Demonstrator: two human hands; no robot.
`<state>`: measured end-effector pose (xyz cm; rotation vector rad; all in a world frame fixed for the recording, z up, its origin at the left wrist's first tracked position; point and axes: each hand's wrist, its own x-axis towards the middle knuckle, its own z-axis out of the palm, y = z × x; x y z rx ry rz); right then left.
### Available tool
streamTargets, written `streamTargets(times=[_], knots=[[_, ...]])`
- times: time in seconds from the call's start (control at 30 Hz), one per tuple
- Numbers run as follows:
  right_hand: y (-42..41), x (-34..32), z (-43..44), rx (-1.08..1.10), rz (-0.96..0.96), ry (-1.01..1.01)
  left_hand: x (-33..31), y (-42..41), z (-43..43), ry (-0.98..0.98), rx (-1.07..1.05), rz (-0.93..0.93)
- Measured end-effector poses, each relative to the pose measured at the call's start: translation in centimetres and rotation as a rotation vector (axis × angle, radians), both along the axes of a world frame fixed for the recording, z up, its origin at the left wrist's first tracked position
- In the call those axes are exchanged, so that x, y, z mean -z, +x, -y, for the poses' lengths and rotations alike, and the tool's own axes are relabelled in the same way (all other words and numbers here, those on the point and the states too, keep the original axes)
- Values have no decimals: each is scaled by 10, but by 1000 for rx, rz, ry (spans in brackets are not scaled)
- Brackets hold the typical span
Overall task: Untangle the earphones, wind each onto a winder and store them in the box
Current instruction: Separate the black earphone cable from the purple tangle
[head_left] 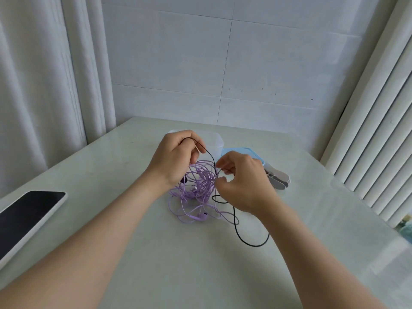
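The left hand [176,157] is raised just above the far-left edge of the purple earphone tangle [198,186], its fingers curled around a black cable [254,245] that arches out over the knuckles. The right hand [245,181] sits at the right edge of the tangle and pinches the same black cable between thumb and fingertips. From there the cable drops past the wrist and sweeps in an open loop over the table [200,275], nearer the person than the tangle. The purple cord lies heaped in loose coils on the table between the two hands, with a purple earbud [201,216] lying at its near edge. A clear plastic box [215,141] stands just beyond the tangle. The left hand covers most of it, so its inside cannot be made out. A blue lid [242,152] lies flat beyond the tangle to the right, partly behind the right hand. The pale winders [279,179] lie right of the tangle, overlapped by the hand, and their number is hard to tell. A phone [26,212] lies well left of the tangle, cut off by the picture's edge.
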<state>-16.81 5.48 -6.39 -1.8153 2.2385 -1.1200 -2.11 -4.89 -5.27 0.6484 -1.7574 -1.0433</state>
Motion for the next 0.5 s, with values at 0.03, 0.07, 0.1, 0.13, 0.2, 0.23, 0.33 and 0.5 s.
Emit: streamTargets(times=[0.03,0.07,0.1,0.13,0.2,0.23,0.33,0.5], knots=[[0,1,-1,-24,-22,14,-2,1,-2,-4,-6,0],[0,1,-2,-39,-42,27,-3,1,-4,-5,-13,-3],[0,0,-2,-45,-56,40,-5,1,-6,1,-20,-12],[0,0,-2,-48,-67,51,-6,2,-7,17,-26,-24],[0,0,-3,-62,-92,68,-8,2,-8,69,-49,-48],[1,-1,-3,-73,-97,72,-9,2,-9,99,-60,-59],[3,-2,-3,-75,-100,31,-11,2,-8,182,-68,-87],[2,-5,-1,-40,-35,-23,-11,4,-1,284,-133,-158]])
